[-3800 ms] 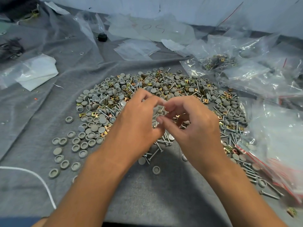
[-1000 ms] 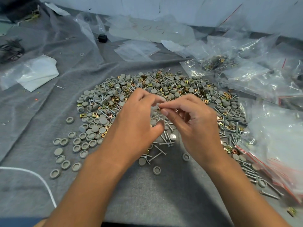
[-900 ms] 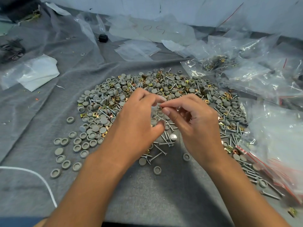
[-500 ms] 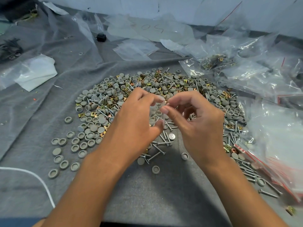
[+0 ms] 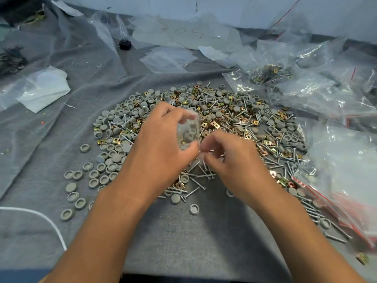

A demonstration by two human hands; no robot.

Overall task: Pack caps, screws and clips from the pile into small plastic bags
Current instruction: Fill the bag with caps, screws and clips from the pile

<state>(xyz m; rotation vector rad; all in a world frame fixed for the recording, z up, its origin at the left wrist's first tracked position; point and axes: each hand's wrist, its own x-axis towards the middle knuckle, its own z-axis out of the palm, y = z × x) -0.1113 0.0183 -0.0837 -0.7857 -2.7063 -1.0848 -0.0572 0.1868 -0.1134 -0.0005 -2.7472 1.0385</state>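
A wide pile [image 5: 234, 117] of grey caps, silver screws and brass clips lies on the grey cloth. Above its near edge my left hand [image 5: 163, 146] holds a small clear plastic bag [image 5: 188, 132] upright between thumb and fingers; grey caps show inside it. My right hand [image 5: 230, 160] sits just right of the bag and lower, over loose screws, its fingers curled and blurred. Whether they pinch a screw I cannot tell.
Filled and empty clear bags [image 5: 306, 82] crowd the right side and back. A stack of red-striped zip bags [image 5: 346, 180] lies at the right edge. Loose caps [image 5: 81, 176] dot the cloth at the left. A white cord [image 5: 40, 217] crosses the lower left.
My right hand has dropped from the bag's mouth down toward the screws on the cloth. My left hand has kept the bag raised in about the same place.
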